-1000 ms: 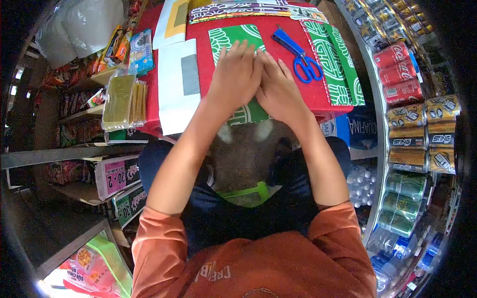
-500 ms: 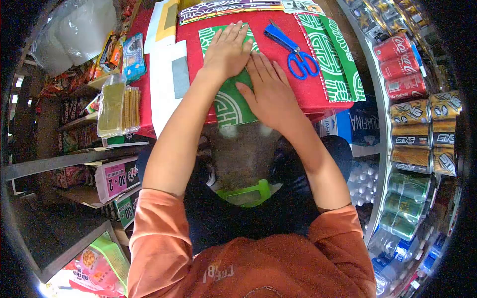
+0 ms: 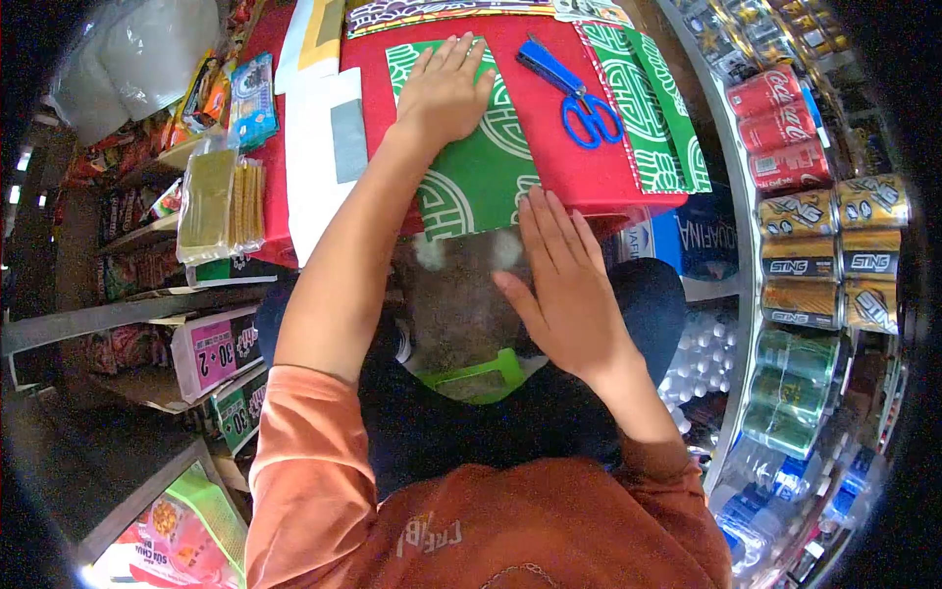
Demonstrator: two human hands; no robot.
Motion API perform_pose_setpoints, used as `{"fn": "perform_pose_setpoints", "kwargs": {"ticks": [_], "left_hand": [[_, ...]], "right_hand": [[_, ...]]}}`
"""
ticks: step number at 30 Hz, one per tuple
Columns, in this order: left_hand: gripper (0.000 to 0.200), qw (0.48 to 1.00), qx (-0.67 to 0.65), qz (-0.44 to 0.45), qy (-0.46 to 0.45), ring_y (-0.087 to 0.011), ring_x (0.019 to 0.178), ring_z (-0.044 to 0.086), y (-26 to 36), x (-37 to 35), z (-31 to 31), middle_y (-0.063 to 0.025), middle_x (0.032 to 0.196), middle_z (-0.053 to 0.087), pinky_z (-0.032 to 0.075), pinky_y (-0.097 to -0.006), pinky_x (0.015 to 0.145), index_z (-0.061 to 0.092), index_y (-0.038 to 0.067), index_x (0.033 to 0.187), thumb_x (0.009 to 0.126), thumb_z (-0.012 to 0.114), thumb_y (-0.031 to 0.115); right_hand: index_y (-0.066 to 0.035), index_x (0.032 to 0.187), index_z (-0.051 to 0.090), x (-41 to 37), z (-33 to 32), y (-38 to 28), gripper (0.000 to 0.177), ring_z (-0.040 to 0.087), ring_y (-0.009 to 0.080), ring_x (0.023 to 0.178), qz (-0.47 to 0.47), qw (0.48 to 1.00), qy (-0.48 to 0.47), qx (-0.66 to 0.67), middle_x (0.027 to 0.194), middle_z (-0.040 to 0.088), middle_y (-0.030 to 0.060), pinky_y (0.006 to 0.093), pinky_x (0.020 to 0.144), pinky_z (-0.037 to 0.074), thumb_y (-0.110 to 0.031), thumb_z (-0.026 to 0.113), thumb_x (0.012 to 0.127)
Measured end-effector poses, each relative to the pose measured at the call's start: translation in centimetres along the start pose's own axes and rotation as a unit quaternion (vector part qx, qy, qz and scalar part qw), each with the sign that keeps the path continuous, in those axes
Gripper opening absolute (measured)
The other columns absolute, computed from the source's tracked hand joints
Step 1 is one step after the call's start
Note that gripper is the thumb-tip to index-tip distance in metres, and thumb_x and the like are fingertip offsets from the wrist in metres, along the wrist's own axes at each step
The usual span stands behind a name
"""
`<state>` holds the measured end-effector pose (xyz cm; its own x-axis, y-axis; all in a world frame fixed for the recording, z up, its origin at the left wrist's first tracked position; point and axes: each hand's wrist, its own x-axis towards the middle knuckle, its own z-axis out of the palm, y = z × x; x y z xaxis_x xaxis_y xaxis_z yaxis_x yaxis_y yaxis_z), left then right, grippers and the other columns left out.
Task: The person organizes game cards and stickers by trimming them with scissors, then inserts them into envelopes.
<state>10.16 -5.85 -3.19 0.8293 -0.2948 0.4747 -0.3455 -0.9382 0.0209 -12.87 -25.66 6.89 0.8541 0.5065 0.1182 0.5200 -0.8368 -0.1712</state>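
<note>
A green patterned paper (image 3: 481, 162) lies on the red table surface (image 3: 549, 137), its near end at the front edge. My left hand (image 3: 446, 98) rests flat on the paper's far part, fingers extended. At the paper's near right corner, my right hand (image 3: 569, 275) has its fingers stretched out, the fingertips by the corner and the palm over the front edge. Blue-handled scissors (image 3: 579, 103) lie to the right of the paper. Farther right is another green patterned piece (image 3: 643, 108), folded or layered.
White paper (image 3: 319, 157) with a grey strip (image 3: 347, 142) lies left of my left forearm. Packaged snacks (image 3: 221, 206) stand at the table's left side. A shelf of drink cans (image 3: 800, 236) is on the right. Purple patterned sheets (image 3: 432, 14) lie at the back.
My right hand has slid toward me and right, off the middle of the green paper, uncovering more of it. My left hand stays flat on the paper. The whole view has shifted slightly.
</note>
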Motion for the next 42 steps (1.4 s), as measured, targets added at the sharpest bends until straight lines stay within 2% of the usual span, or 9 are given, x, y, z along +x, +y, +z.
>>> {"fn": "perform_pose_setpoints", "kwargs": {"ticks": [3, 6, 7, 10, 16, 24, 30, 36, 42], "left_hand": [[0.055, 0.993, -0.069, 0.057, 0.08, -0.039, 0.144, 0.045, -0.6, 0.0, -0.1, -0.0269, 0.153, 0.048, 0.034, -0.0561, 0.119, 0.049, 0.001, 0.148, 0.106, 0.048, 0.036], [0.053, 0.986, -0.156, 0.011, 0.057, -0.0399, 0.144, 0.046, -0.6, -1.7, -3.3, -0.0296, 0.15, 0.05, 0.035, -0.0566, 0.118, 0.05, -0.001, 0.145, 0.106, 0.049, 0.034], [0.054, 0.996, -0.046, 0.062, 0.037, -0.0429, 0.143, 0.046, -0.7, -2.8, -4.6, -0.0314, 0.147, 0.05, 0.034, -0.0558, 0.119, 0.049, -0.006, 0.144, 0.106, 0.049, 0.032], [0.054, 0.995, -0.09, -0.039, 0.01, -0.0456, 0.142, 0.044, 1.5, -7.4, -8.8, -0.0321, 0.145, 0.051, 0.033, -0.0543, 0.12, 0.048, -0.011, 0.141, 0.105, 0.051, 0.029], [0.059, 0.991, -0.118, -0.055, -0.022, -0.043, 0.141, 0.045, 6.4, -14.3, -15.1, -0.0319, 0.147, 0.05, 0.031, -0.0509, 0.121, 0.048, -0.014, 0.14, 0.102, 0.052, 0.031], [0.068, 0.98, -0.169, -0.099, -0.038, -0.0515, 0.144, 0.037, 7.8, -15.9, -14.6, -0.0389, 0.151, 0.04, 0.029, -0.0556, 0.122, 0.039, -0.016, 0.145, 0.102, 0.056, 0.033], [0.074, 0.982, -0.147, -0.103, -0.052, -0.0492, 0.147, 0.034, 8.9, -17.2, -15.1, -0.0394, 0.153, 0.036, 0.027, -0.0534, 0.124, 0.036, -0.019, 0.146, 0.1, 0.058, 0.034], [0.068, 0.986, -0.106, -0.099, -0.087, -0.0457, 0.148, 0.035, 10.7, -19.6, -17.2, -0.0375, 0.152, 0.039, 0.028, -0.0526, 0.124, 0.038, -0.019, 0.145, 0.102, 0.056, 0.031], [0.057, 0.966, -0.221, -0.092, -0.094, -0.0444, 0.147, 0.037, 11.2, -20.7, -21.0, -0.03, 0.153, 0.043, 0.029, -0.0524, 0.123, 0.045, -0.013, 0.144, 0.102, 0.057, 0.025]], "right_hand": [[0.009, 0.147, 0.046, 0.3, -0.4, -0.5, 0.067, 0.037, 0.0367, 0.148, -0.004, 1.0, 0.015, -0.01, 0.153, 0.046, 0.0256, 0.0471, 0.125, 0.023, -0.043, 0.049, 0.105], [0.009, 0.143, 0.05, 0.5, -0.9, -0.2, 0.063, 0.04, 0.0374, 0.146, -0.012, 0.999, 0.028, -0.009, 0.149, 0.051, 0.0253, 0.0474, 0.124, 0.025, -0.041, 0.05, 0.106], [0.009, 0.142, 0.051, 0.6, -1.2, 0.0, 0.062, 0.04, 0.0379, 0.146, -0.013, 0.999, 0.035, 0.002, 0.149, 0.052, 0.0254, 0.0477, 0.124, 0.026, -0.04, 0.05, 0.106], [0.009, 0.14, 0.053, 2.1, -1.3, -0.1, 0.056, 0.044, 0.0401, 0.142, -0.032, 0.995, 0.085, 0.046, 0.147, 0.052, 0.0267, 0.0497, 0.121, 0.031, -0.035, 0.052, 0.106], [0.005, 0.138, 0.056, 8.8, 1.4, 0.2, 0.046, 0.048, 0.0401, 0.14, -0.129, 0.968, 0.133, 0.169, 0.148, 0.052, 0.0251, 0.0507, 0.118, 0.034, -0.029, 0.049, 0.108], [-0.003, 0.14, 0.058, 16.0, 6.0, 0.9, 0.044, 0.044, 0.0356, 0.146, -0.241, 0.967, 0.075, 0.034, 0.155, 0.048, 0.0212, 0.0494, 0.119, 0.036, -0.028, 0.046, 0.105], [0.002, 0.149, 0.047, 16.0, 5.8, 0.0, 0.058, 0.042, 0.0343, 0.147, -0.156, 0.983, 0.031, 0.096, 0.158, 0.043, 0.0215, 0.046, 0.122, 0.031, -0.038, 0.042, 0.109], [0.001, 0.149, 0.048, 16.1, 6.3, 0.5, 0.057, 0.042, 0.0344, 0.147, -0.177, 0.98, 0.043, 0.083, 0.159, 0.043, 0.0206, 0.0469, 0.122, 0.032, -0.038, 0.042, 0.109], [0.001, 0.149, 0.048, 15.9, 6.8, 1.0, 0.056, 0.043, 0.0345, 0.146, -0.224, 0.973, 0.058, -0.001, 0.158, 0.044, 0.0194, 0.0474, 0.121, 0.033, -0.038, 0.042, 0.109]]}}
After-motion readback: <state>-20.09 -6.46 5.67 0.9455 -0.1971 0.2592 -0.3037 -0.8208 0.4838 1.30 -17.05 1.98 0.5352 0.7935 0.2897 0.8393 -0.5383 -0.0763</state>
